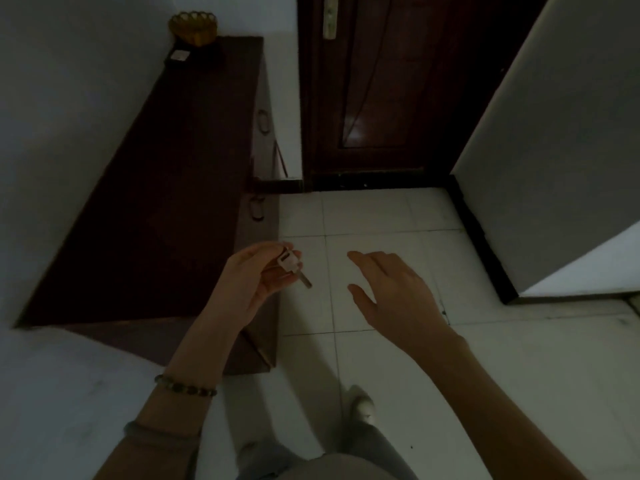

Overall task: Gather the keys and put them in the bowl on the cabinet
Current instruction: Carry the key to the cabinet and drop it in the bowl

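Note:
My left hand [252,278] grips a small bunch of keys [292,266] with pale heads; one key blade hangs down to the right over the floor. My right hand [391,292] hovers to the right of the keys, fingers spread and holding nothing. A yellow bowl [194,29] with a scalloped rim stands at the far end of the long dark wooden cabinet [166,188], against the left wall, well beyond both hands.
A small flat card-like item [179,56] lies on the cabinet just in front of the bowl. A dark wooden door [381,98] with a metal handle closes the hallway ahead. White floor tiles [381,216] lie between me and the door. A grey wall [571,133] stands on the right.

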Tool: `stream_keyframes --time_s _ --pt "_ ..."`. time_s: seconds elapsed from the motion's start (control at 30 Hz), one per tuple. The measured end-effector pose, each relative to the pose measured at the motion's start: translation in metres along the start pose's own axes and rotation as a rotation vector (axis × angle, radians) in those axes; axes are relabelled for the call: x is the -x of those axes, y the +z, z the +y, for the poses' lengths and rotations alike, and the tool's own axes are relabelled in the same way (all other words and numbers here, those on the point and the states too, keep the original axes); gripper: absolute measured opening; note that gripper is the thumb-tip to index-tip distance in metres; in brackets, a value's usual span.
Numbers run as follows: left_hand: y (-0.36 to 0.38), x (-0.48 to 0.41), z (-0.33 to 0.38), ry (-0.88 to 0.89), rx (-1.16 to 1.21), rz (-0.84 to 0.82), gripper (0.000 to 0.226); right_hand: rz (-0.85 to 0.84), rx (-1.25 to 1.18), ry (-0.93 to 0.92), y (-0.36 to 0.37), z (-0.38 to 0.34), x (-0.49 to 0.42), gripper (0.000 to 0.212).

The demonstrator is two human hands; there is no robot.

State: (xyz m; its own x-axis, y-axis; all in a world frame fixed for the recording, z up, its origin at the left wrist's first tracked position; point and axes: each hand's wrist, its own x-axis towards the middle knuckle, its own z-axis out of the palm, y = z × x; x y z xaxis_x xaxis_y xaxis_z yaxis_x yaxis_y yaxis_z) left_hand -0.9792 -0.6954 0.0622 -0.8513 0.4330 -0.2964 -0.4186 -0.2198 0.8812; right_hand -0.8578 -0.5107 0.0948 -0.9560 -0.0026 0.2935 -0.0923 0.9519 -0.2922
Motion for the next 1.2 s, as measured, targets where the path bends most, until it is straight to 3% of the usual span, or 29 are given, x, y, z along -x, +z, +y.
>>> stream_keyframes --time_s 0.3,0.67,1.2 --pt "0.097 -0.061 -0.026 0.043 -0.004 0.042 0.029 0.004 0.017 0.078 -0.03 0.136 0.001 0.042" --pt "0.128 -0.138 -0.026 0.039 -0.173 0.109 0.026 -0.118 -0.018 0.11 0.02 0.217 -0.062 0.044" --pt "0.13 -0.367 0.051 0.043 -0.148 0.213 0.014 -0.226 -0.011 0.066 0.067 0.311 -0.288 0.045"
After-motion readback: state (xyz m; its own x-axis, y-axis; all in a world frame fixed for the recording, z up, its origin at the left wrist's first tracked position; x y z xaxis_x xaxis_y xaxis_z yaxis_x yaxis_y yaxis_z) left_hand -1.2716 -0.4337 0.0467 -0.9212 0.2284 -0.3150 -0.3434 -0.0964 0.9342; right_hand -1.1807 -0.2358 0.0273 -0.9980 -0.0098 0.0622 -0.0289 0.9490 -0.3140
